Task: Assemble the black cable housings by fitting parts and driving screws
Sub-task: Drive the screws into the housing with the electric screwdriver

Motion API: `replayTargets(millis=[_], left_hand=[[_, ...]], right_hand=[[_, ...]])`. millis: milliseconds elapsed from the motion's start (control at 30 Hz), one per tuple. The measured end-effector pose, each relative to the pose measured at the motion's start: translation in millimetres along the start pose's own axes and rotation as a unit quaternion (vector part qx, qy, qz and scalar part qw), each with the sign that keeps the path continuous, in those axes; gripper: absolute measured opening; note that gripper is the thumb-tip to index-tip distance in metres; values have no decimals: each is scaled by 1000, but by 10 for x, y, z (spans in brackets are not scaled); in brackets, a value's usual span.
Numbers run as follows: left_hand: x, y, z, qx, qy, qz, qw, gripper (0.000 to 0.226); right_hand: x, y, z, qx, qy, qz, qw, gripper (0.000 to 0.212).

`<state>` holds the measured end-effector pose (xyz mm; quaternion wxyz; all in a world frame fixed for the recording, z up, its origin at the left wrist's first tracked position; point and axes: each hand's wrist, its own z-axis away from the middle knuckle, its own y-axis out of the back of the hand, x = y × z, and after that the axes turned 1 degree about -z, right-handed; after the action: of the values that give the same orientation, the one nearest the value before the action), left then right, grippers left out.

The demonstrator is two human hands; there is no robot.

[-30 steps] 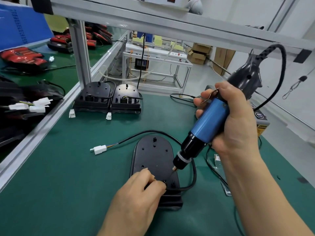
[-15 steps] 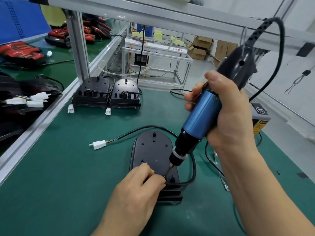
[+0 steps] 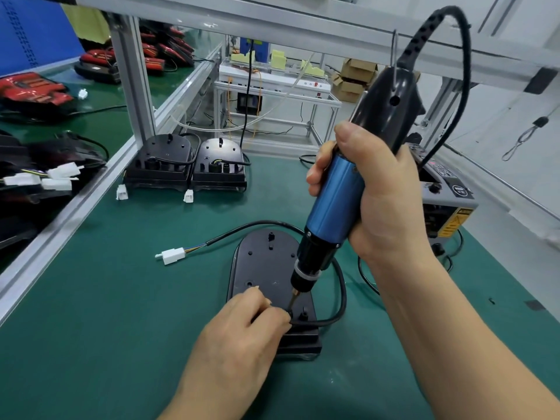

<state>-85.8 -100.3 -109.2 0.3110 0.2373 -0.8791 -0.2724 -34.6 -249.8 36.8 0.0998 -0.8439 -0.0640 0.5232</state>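
A black oval cable housing (image 3: 266,268) lies flat on the green mat, its black cable (image 3: 341,292) looping round its right side to a white connector (image 3: 172,255). My right hand (image 3: 378,204) grips a blue and black electric screwdriver (image 3: 336,201), nearly upright, its bit down on the housing's near end. My left hand (image 3: 242,331) rests on the housing's near left part, fingers curled and pinched right beside the bit; what they hold is hidden.
Two more black housings (image 3: 188,165) with white connectors stand at the back by an aluminium post (image 3: 133,77). Red and black parts lie on the left bench beyond the rail. A grey control box (image 3: 445,195) sits at the right.
The screwdriver has swung more upright and come down, so its bit now meets the housing next to my left fingers. My left hand has stayed in place.
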Motion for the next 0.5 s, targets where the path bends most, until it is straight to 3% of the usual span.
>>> replayTargets(millis=[200, 333, 500], left_hand=[[-16, 9, -8, -11, -9, -5, 1000, 20], [-10, 8, -5, -31, -14, -23, 999, 5], [-9, 5, 0, -38, -15, -35, 999, 6]], right_hand=[[-3, 16, -77, -49, -43, -29, 997, 7], [18, -4, -146, -73, -69, -44, 994, 10], [61, -26, -183, -83, -67, -34, 994, 15]])
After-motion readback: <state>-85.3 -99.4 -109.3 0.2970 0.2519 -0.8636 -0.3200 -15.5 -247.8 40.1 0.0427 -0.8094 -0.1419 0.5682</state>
